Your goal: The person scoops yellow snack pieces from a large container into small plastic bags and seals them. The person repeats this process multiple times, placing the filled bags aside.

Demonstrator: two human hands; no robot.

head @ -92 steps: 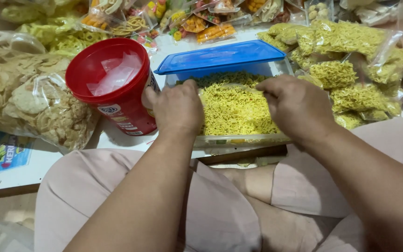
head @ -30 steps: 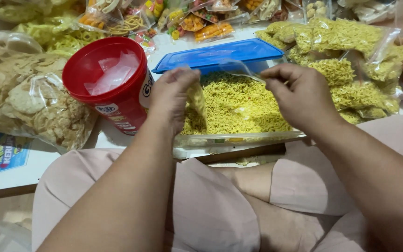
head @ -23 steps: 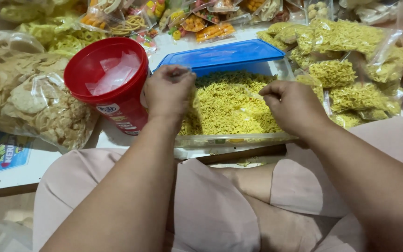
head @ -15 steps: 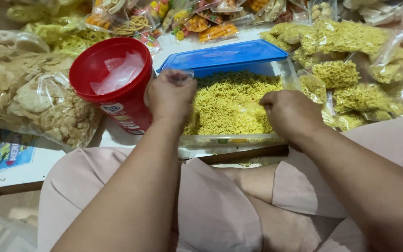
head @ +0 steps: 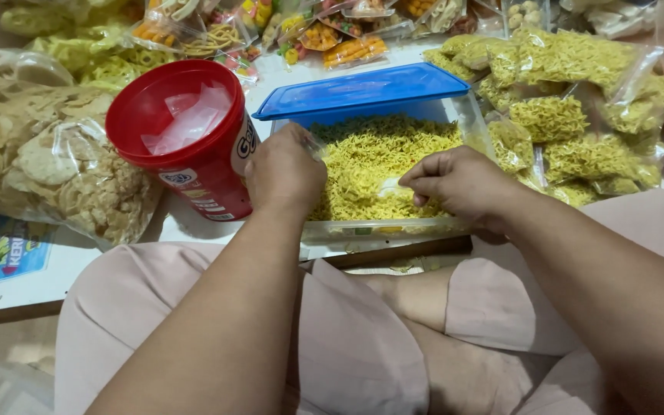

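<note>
The fingertips of the left hand point(head: 284, 170) were pinched together on the edge of a small clear plastic bag point(head: 313, 146), which was hard to make out against the noodles beneath it. The right hand point(head: 459, 184) lay over the noodles with its fingers curled inward, and it seemed to grip the other side of the same bag, though the film there was nearly invisible. Both hands worked over one clear rectangular tub point(head: 382, 228) filled with yellow crushed noodles point(head: 370, 157); one blue lid point(head: 363, 90) rested tilted on the tub's far rim.

Just left of the tub stood one red round container point(head: 186, 138) holding clear bags inside. Further left lay one large bag of pale crackers point(head: 40, 165), cut off by the frame. To the right sat a heap of filled noodle packets point(head: 578, 100), at least six, overlapping too much for a sure count. Packets of mixed snacks point(head: 301, 34) along the top edge were cropped.
</note>
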